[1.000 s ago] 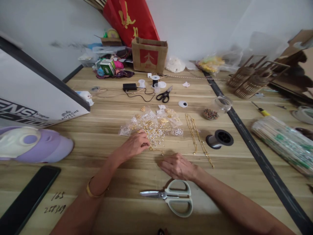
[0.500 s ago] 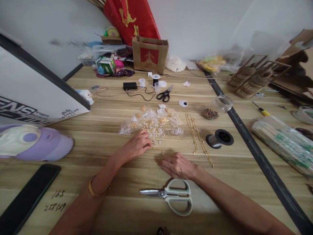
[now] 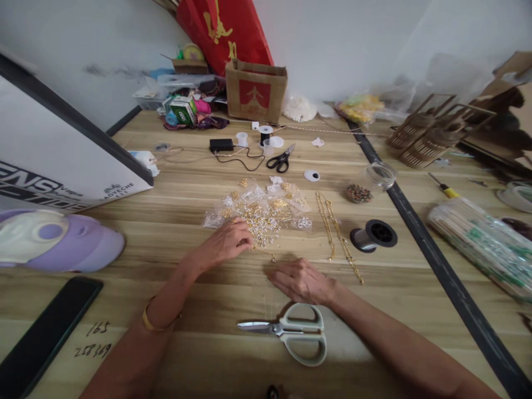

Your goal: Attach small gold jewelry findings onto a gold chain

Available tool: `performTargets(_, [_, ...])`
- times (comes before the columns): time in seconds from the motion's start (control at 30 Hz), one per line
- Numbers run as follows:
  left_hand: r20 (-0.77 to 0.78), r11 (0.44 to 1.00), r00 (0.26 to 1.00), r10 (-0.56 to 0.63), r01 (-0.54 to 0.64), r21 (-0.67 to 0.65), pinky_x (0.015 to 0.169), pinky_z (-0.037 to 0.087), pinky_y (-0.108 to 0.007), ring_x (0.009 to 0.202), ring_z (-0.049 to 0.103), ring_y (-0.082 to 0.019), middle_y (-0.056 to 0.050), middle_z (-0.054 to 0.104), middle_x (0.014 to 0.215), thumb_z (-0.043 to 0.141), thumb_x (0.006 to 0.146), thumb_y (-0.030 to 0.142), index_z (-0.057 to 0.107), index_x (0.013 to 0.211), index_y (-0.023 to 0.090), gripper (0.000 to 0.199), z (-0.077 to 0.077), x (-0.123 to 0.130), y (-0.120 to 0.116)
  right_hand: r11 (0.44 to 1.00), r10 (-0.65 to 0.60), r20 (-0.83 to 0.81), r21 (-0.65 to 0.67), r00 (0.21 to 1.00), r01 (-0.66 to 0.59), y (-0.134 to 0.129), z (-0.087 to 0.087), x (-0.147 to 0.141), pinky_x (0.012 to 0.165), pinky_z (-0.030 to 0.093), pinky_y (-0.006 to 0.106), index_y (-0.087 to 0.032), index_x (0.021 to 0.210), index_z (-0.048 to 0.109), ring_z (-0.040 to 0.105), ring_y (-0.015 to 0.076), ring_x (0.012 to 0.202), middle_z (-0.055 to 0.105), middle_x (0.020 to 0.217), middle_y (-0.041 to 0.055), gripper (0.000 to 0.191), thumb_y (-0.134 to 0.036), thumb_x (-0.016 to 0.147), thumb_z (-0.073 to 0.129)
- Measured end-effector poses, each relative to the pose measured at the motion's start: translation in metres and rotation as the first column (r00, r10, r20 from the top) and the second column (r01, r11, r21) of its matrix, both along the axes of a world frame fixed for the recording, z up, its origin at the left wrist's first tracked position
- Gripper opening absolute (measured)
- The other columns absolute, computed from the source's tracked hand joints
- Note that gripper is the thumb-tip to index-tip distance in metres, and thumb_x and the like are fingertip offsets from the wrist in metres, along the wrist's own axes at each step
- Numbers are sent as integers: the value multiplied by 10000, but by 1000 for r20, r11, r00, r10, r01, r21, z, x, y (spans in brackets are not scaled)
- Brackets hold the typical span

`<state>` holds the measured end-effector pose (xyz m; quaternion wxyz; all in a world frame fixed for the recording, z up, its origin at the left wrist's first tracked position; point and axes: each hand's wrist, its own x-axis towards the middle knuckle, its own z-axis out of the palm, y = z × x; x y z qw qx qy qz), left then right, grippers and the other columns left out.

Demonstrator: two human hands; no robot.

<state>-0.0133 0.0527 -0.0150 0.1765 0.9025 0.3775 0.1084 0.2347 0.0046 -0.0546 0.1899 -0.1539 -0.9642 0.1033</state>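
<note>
Here's the short gold chain (image 3: 264, 252) on the desk (image 3: 211, 316), trailing from beside the left hand's (image 3: 226, 240) curled fingers toward the right hand (image 3: 302, 281); can't tell whether they pinch it! Loose charms (image 3: 266, 226) just beyond; right fingers bent, their contents hidden, scissors (image 3: 286, 331) nearby.

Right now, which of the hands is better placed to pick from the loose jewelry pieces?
Probably the left hand: it lies right at the edge of the loose jewelry pieces. The right hand is farther from them, nearer the pale-handled scissors.
</note>
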Motion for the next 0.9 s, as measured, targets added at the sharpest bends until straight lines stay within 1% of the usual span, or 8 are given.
performTargets(0.13, [43,999,999,17,-16,-29,770,399,-295,820,503,-182,-19,601,692,552,826,134,632,699,162,152,5,2,-1,1000,-5,3,-2,1000,5,0,0,0,580,403,246,-133,882,541,559,125,631,612,738,45,136,-125,931,415])
performTargets(0.27, [100,999,995,27,-22,-47,734,408,-279,783,527,-173,-17,620,667,556,795,105,625,682,165,146,3,3,-2,1000,-3,7,11,1000,3,0,1,0,567,391,245,-139,863,534,554,122,612,601,717,33,141,-121,932,412])
performTargets(0.37, [159,993,987,37,-19,-118,729,424,-265,755,552,-156,-11,634,668,567,768,105,628,678,168,126,2,3,-3,1000,-5,-5,17,1000,6,0,2,0,559,386,238,-136,872,530,552,115,600,597,707,27,126,-122,933,420])
performTargets(0.47, [214,973,973,82,-32,-229,710,442,-239,724,578,-130,-10,653,716,559,755,105,634,698,161,109,2,5,-5,1000,-3,-9,21,1000,4,0,3,-1,555,382,237,-134,864,532,548,115,601,595,702,29,141,-125,937,412])
performTargets(0.57, [237,947,963,129,-49,-317,672,450,-222,700,593,-121,-16,662,736,561,740,108,642,715,149,94,2,8,-7,1000,1,-3,27,1000,-1,0,5,-1,542,371,243,-134,853,539,535,121,594,587,691,29,158,-124,935,405])
performTargets(0.73, [296,918,930,218,-92,-386,618,455,-215,656,586,-120,-22,660,704,590,724,150,639,710,130,54,2,11,-7,1000,-1,-1,13,1000,1,1,6,-1,570,385,248,-131,861,546,542,126,626,592,710,37,165,-130,941,402])
performTargets(0.9, [340,886,903,263,-87,-456,643,476,-235,670,591,-128,-29,661,718,601,730,175,636,737,128,59,2,13,-6,1000,0,-7,6,1000,0,1,5,-1,570,381,237,-132,860,533,548,117,620,592,707,31,135,-131,939,424])
